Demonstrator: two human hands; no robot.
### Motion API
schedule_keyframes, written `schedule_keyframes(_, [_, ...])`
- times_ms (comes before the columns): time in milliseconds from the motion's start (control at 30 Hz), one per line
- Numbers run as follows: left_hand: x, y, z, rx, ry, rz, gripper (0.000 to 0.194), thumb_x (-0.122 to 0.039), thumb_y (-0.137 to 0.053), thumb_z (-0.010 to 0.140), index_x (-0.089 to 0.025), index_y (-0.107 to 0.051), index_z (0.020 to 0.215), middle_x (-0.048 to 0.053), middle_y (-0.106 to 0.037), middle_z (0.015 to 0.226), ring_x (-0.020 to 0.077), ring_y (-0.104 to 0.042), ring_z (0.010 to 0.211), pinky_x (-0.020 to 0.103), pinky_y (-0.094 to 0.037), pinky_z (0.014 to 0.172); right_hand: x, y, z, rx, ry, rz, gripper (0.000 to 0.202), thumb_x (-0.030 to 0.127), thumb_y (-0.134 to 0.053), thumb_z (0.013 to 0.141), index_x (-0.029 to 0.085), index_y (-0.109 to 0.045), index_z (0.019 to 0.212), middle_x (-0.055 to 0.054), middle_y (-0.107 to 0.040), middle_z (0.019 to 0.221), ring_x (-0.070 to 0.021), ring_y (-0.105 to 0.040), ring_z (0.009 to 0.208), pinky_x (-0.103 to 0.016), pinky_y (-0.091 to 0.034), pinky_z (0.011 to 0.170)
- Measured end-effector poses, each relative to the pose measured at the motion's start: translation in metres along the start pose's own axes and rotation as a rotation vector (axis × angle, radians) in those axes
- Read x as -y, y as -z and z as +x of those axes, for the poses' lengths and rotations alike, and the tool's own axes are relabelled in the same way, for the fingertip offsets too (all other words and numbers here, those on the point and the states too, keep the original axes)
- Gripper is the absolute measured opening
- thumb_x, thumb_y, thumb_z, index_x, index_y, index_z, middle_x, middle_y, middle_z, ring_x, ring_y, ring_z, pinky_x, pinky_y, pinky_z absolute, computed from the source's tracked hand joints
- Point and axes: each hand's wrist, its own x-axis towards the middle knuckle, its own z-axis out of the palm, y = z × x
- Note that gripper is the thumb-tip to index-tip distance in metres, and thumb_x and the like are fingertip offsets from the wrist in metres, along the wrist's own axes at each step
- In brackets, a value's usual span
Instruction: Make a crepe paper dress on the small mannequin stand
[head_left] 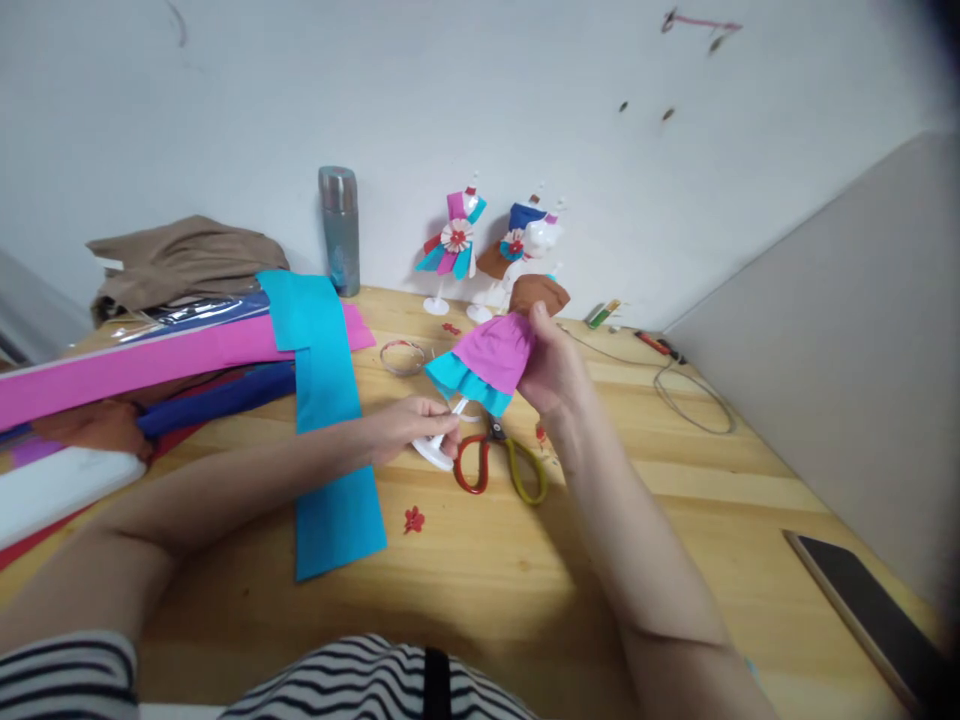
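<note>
Over pale wood (660,520), left hand (412,424) pinches a white stand (430,456) and right hand (553,368) clasps its gathered brown, pink and turquoise dress (495,350).

text: none readable | labels, brands: none | numbers, signs: none

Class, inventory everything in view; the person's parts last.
Dressed figure: 1, multicoloured, held
Standing figures: 2+, multicoloured, rear
Flask: 1, grey, rear
Cloth: 1, brown, left
Fabric strips: several, mixed, left
Scissors: 1, red-yellow, centre
Flower: 1, red, front
Ring: 1, pale, centre
Small bits: several, red-green, scattered
Unclear item: 1, red-black, right
Cable: 1, grey, right
Phone: 1, black, right
Table: 1, wooden, below
Wall: 1, white, rear
Top: 1, black-white, bottom
Left hand, right hand: 2, bare, on figure
</note>
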Motion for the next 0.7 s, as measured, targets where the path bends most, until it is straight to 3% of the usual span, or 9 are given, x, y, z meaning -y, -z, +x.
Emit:
schedule_keyframes(167, [0.011, 0.003, 0.005, 0.123, -0.017, -0.137, 0.05, -0.06, -0.074, 0.075, -0.012, -0.062, 0.069, 0.006, -0.065, 0.07, 0.0177, -0.066, 0.075, 0.029, -0.048, 0.074, 0.003, 0.027, -0.017, -0.094, 0.029, -0.432, 0.035, 0.052, -0.08, 0.065, 0.022, -0.065, 0.079, 0.001, -0.067, 0.078, -0.0151, -0.064, 0.07, -0.026, -0.048, 0.06])
schedule_keyframes(233, [0.013, 0.007, 0.007, 0.204, -0.028, -0.189, 0.05, -0.062, -0.074, 0.074, -0.012, -0.063, 0.07, 0.006, -0.064, 0.068, 0.0192, -0.067, 0.081, 0.03, -0.049, 0.077, -0.001, 0.036, -0.031, -0.033, 0.028, -0.589, 0.035, 0.049, -0.081, 0.064, 0.02, -0.065, 0.074, 0.0, -0.065, 0.07, -0.0138, -0.061, 0.061, -0.025, -0.045, 0.056])
schedule_keyframes(333, [0.014, 0.009, 0.008, 0.271, -0.04, -0.223, 0.05, -0.062, -0.074, 0.074, -0.013, -0.064, 0.071, 0.005, -0.062, 0.066, 0.0203, -0.066, 0.086, 0.029, -0.048, 0.078, -0.01, 0.039, -0.05, 0.082, 0.012, -0.516, 0.034, 0.052, -0.075, 0.071, 0.021, -0.066, 0.08, -0.002, -0.068, 0.078, -0.0122, -0.059, 0.058, -0.027, -0.046, 0.057])
schedule_keyframes(433, [0.012, 0.008, 0.006, 0.291, -0.044, -0.217, 0.049, -0.062, -0.071, 0.077, -0.013, -0.065, 0.071, 0.006, -0.062, 0.066, 0.0212, -0.066, 0.087, 0.029, -0.048, 0.076, -0.012, 0.033, -0.06, 0.162, 0.007, -0.579, 0.031, 0.049, -0.072, 0.074, 0.021, -0.061, 0.078, 0.0, -0.063, 0.067, -0.0135, -0.057, 0.055, -0.028, -0.044, 0.056])
schedule_keyframes(567, [0.012, 0.009, 0.006, 0.269, -0.055, -0.228, 0.044, -0.057, -0.072, 0.078, -0.014, -0.067, 0.078, 0.006, -0.061, 0.065, 0.0241, -0.067, 0.09, 0.03, -0.048, 0.075, -0.003, 0.03, -0.067, 0.328, 0.007, -1.164, 0.023, 0.035, -0.062, 0.081, 0.02, -0.054, 0.065, -0.001, -0.058, 0.058, -0.0147, -0.051, 0.054, -0.028, -0.037, 0.055])
schedule_keyframes(633, [0.014, 0.012, 0.007, 0.245, -0.075, -0.245, 0.041, -0.052, -0.075, 0.078, -0.015, -0.067, 0.094, 0.003, -0.06, 0.06, 0.0245, -0.068, 0.09, 0.031, -0.049, 0.075, -0.003, 0.033, -0.071, 0.427, -0.106, -1.473, 0.018, 0.03, -0.062, 0.081, 0.02, -0.055, 0.067, -0.003, -0.062, 0.063, -0.0162, -0.053, 0.056, -0.029, -0.033, 0.055])
schedule_keyframes(700, [0.016, 0.014, 0.009, 0.229, -0.094, -0.243, 0.044, -0.049, -0.076, 0.079, -0.016, -0.064, 0.106, 0.002, -0.06, 0.058, 0.0239, -0.068, 0.09, 0.03, -0.049, 0.074, -0.008, 0.039, -0.075, 0.49, -0.241, -1.623, 0.007, 0.025, -0.064, 0.079, 0.019, -0.06, 0.078, -0.006, -0.068, 0.072, -0.0187, -0.059, 0.062, -0.028, -0.033, 0.056])
